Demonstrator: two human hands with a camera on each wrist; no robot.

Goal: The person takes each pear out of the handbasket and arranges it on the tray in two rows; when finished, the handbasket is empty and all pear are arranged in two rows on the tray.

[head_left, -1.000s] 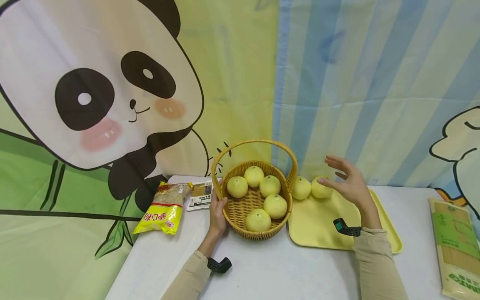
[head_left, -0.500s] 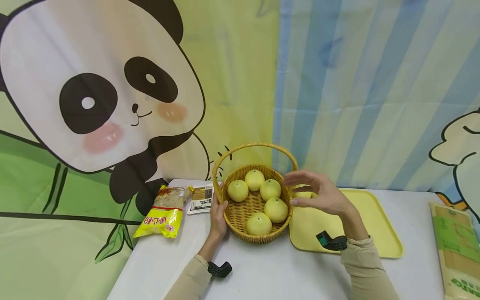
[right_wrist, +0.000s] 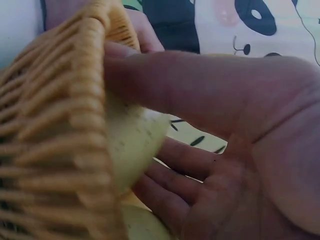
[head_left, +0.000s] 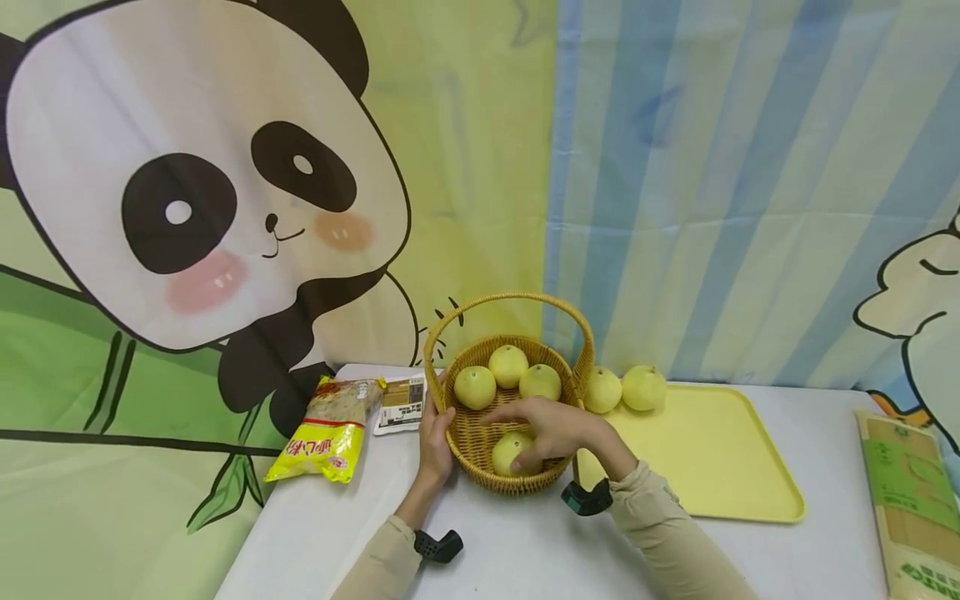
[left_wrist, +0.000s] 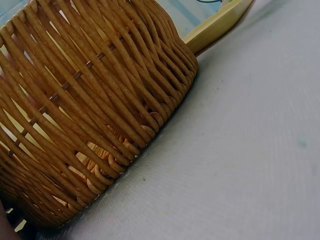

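The left hand (head_left: 435, 442) grips the left side of the wicker basket (head_left: 517, 485), its thumb at the rim. Basket weave (left_wrist: 100, 100) fills much of the left wrist view. Over the basket's right side, the right hand (head_left: 551, 429) reaches in with fingers spread, its thumb across the front pale green fruit (head_left: 507, 450). Three more fruits, one of them (head_left: 475, 387) at the left, sit at the back of the basket. In the right wrist view, a fruit (right_wrist: 132, 140) lies between the right hand's (right_wrist: 240, 125) thumb and fingers; firm contact cannot be told.
A yellow tray (head_left: 720, 450) lies right of the basket, two fruits (head_left: 643, 388) at its back left. Left of the basket are a yellow food bag (head_left: 326, 429) and a small packet (head_left: 401, 404). A green-labelled pack (head_left: 911, 492) lies far right. A printed curtain stands behind.
The right hand has moved left from above the tray into the basket, now covering the fruit at its right. The left hand keeps its hold on the basket.
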